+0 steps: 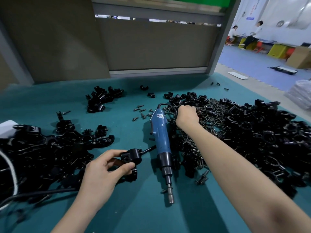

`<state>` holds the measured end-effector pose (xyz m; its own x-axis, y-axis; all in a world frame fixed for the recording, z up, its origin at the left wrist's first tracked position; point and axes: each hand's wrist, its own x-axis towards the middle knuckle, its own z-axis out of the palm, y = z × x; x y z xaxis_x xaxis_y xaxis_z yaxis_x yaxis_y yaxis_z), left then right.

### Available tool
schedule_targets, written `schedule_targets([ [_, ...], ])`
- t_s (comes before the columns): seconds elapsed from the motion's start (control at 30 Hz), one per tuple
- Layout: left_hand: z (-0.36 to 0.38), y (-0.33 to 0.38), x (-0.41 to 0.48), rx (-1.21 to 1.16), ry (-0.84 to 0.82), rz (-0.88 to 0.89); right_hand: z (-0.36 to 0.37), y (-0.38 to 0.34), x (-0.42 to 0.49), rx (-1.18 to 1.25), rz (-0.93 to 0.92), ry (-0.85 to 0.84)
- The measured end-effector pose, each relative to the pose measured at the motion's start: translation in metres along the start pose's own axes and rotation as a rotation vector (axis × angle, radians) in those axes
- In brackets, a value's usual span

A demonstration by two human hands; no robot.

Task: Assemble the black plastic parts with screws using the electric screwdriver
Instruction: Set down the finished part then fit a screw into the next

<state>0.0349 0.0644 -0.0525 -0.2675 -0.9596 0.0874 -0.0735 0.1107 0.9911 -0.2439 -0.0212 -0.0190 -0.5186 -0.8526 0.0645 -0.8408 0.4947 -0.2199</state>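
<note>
two hands, one tool and several heaps of stock on a bench (117, 216) covered in teal matting.

item 1: black plastic part (133, 156). glossy moulded block, rounded like a clamp, with a round bore in its face and a small screw hole at the upper right corner. position: near the front of the bench, left of centre, just beside the screwdriver. the left hand (101, 172) grasps it, thumb along the top and fingers curled underneath.

item 2: electric screwdriver (160, 137). blue body, black collar, steel chuck and bit pointing toward the person. lies flat on the bench between the two hands, touched by neither. a black cable leaves its far end and curves behind the right hand.

item 3: screws (208, 115). dark, short, many with washers, heaped right of the screwdriver. the right hand (186, 115) is sunk in this heap, knuckles up, fingers curled down among them; whether it has one pinched cannot be told.

item 4: large heap of black parts (262, 135), right side, merging with the screws.

item 5: second heap (42, 153), left edge, behind the left hand.

item 6: smaller cluster (101, 100), far left of centre.

item 7: loose screws (141, 111), scattered just beyond the screwdriver's far end.
</note>
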Motion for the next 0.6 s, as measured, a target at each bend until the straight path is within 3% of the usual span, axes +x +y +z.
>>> schedule_targets([
  [0.13, 0.000, 0.000, 0.000, -0.007, -0.002, 0.009, 0.005, 0.012, 0.004, 0.230, 0.098, 0.103],
  [0.27, 0.001, -0.002, 0.002, -0.007, 0.009, 0.009, -0.009, 0.025, -0.009, 0.688, 0.153, 0.153],
  [0.37, 0.001, -0.003, 0.002, 0.001, 0.013, 0.009, -0.028, 0.018, -0.041, 1.015, 0.005, 0.010],
  [0.6, 0.001, -0.002, 0.002, 0.022, 0.021, 0.017, -0.021, -0.042, -0.141, 1.247, -0.412, -0.303],
])
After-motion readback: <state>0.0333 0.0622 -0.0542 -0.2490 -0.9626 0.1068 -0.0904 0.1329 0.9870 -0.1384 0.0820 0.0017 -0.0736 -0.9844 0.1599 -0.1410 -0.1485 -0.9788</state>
